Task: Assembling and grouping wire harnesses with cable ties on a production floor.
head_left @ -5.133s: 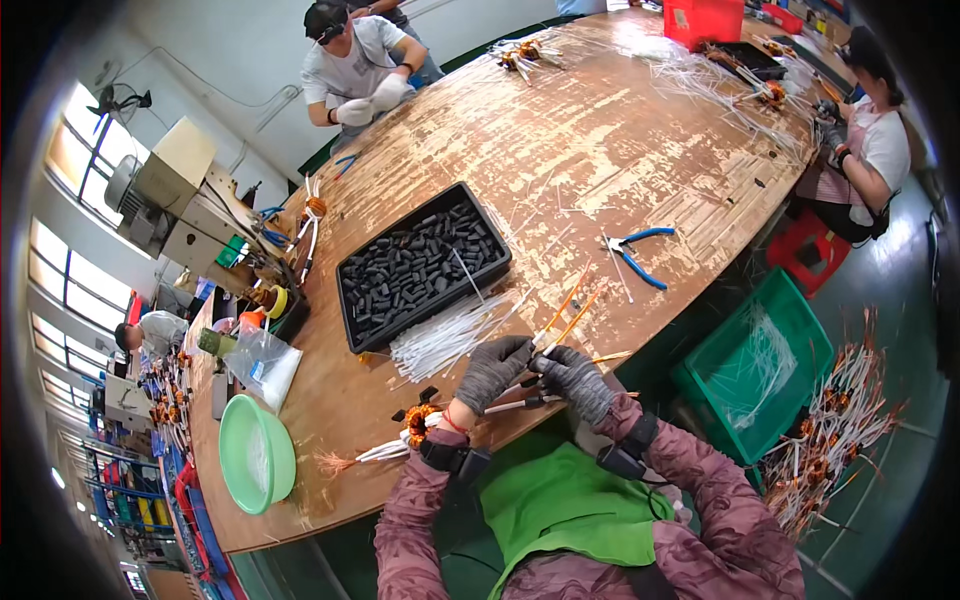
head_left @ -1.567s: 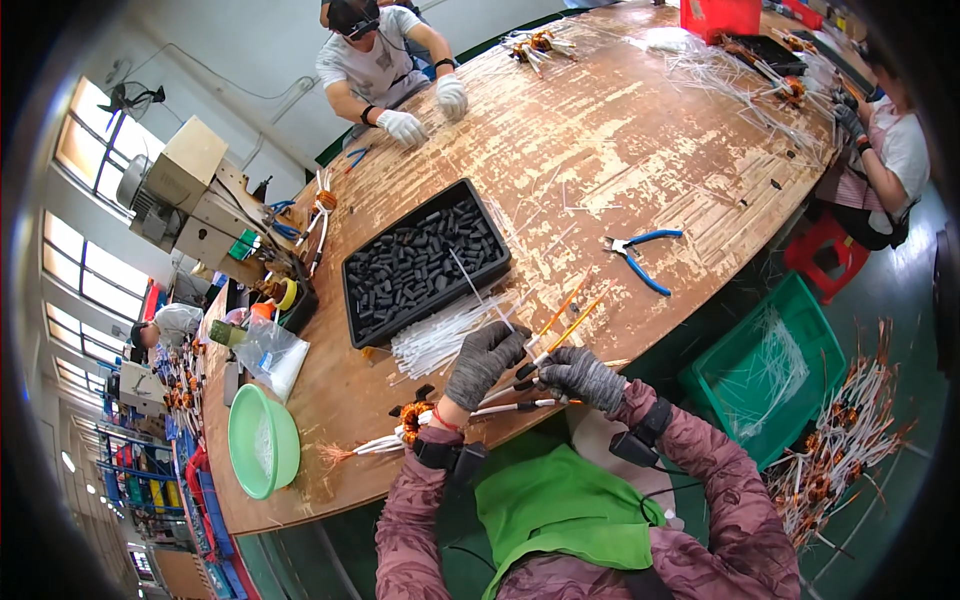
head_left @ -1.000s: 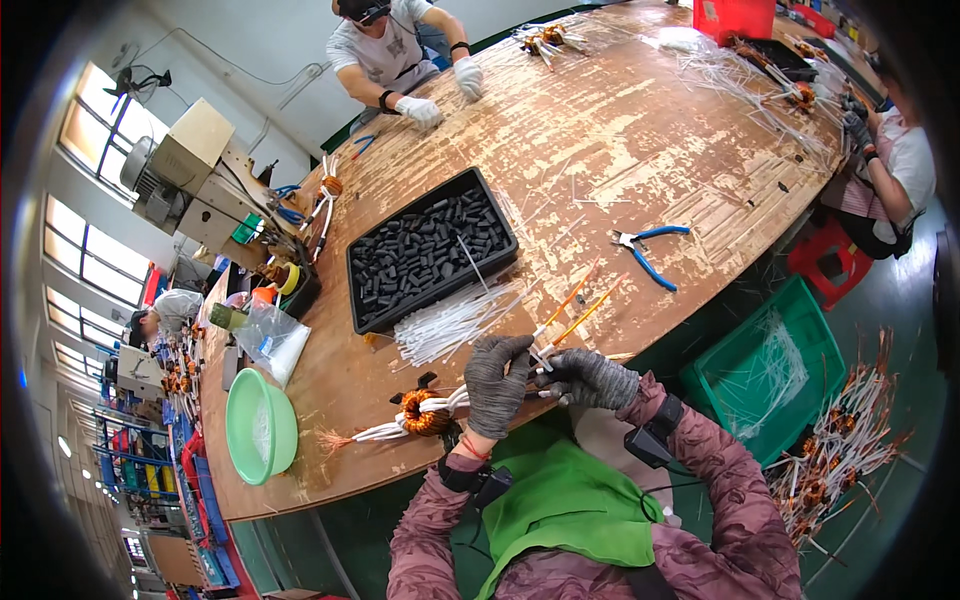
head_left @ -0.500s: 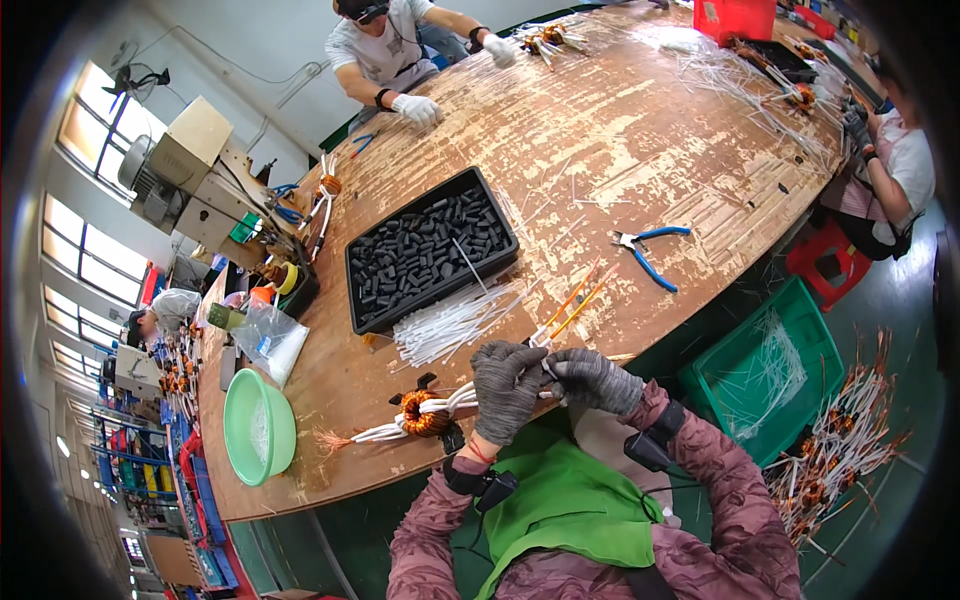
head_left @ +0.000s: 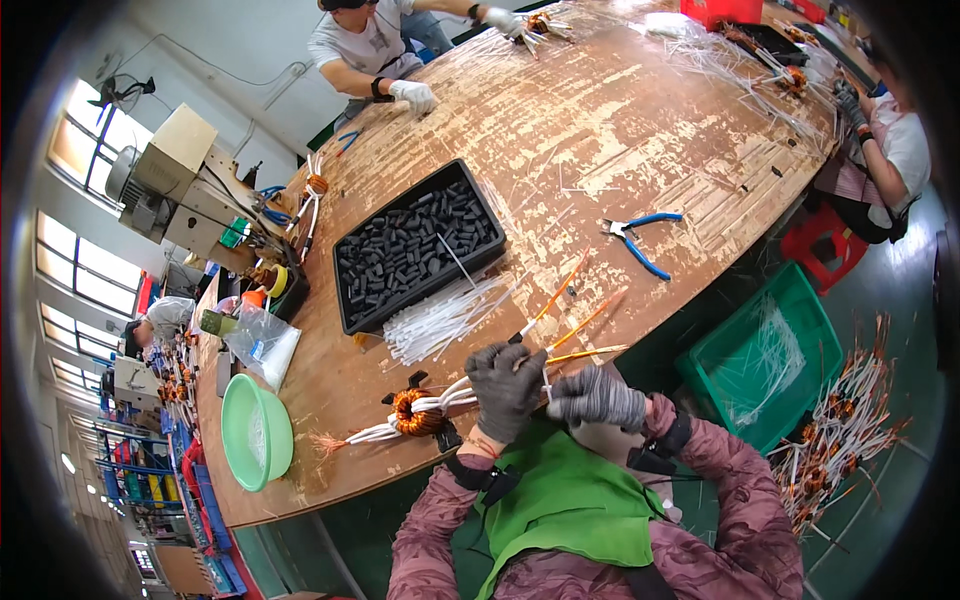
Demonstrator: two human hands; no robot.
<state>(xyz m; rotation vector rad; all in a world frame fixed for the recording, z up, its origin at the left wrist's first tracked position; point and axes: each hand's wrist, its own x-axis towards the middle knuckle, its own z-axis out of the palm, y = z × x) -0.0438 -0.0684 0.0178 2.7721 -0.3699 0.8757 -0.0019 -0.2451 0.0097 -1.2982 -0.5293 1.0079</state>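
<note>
Our grey-gloved left grip (head_left: 505,390) was closed around the white-sleeved wires (head_left: 457,393) of an orange copper-wound ring coil (head_left: 418,400), which lay near the edge of the scuffed brown wooden counter (head_left: 560,120); our grey-gloved right grip (head_left: 600,398), just beside it, was pinching a thin white plastic strip (head_left: 547,380) that spanned the gap between them, and beyond we saw a black rectangular plastic tray (head_left: 425,296) of short black tubes (head_left: 410,240)

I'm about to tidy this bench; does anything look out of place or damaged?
Two things stand out. One white strip lies across the black pieces in the black tray, apart from the pile of white strips beside it. The tabletop also looks damaged: its surface is worn and patchy.
</note>
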